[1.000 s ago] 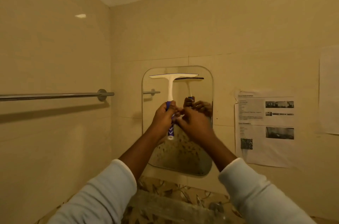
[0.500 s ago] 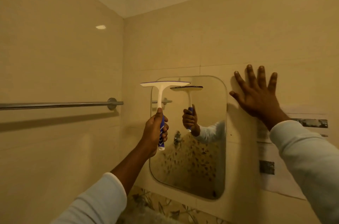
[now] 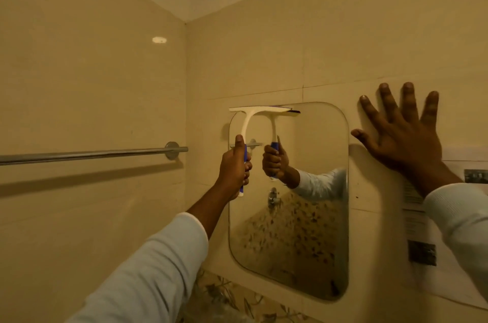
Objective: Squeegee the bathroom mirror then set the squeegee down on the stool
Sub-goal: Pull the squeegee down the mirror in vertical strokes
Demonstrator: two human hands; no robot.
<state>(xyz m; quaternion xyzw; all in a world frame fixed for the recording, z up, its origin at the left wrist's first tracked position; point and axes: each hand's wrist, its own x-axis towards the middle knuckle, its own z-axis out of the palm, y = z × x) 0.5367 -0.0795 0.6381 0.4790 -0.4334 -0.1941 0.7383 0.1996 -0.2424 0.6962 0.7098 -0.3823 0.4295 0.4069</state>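
Note:
A rounded rectangular mirror (image 3: 311, 217) hangs on the beige tiled wall. My left hand (image 3: 233, 168) grips the blue handle of a white squeegee (image 3: 253, 114), thumb up along the neck. Its blade lies along the mirror's top left edge, seemingly against the glass. The mirror reflects the hand and squeegee. To the right of the mirror, my right hand (image 3: 401, 132) is pressed flat on the wall with fingers spread, holding nothing. No stool is in view.
A metal towel bar (image 3: 92, 155) runs along the left wall at hand height. Printed paper sheets (image 3: 422, 243) are stuck to the wall right of the mirror, under my right forearm. A floral patterned tile band (image 3: 237, 299) runs below the mirror.
My right hand left the squeegee handle and went flat on the wall right of the mirror. My left hand brought the blade up to the mirror's top left edge.

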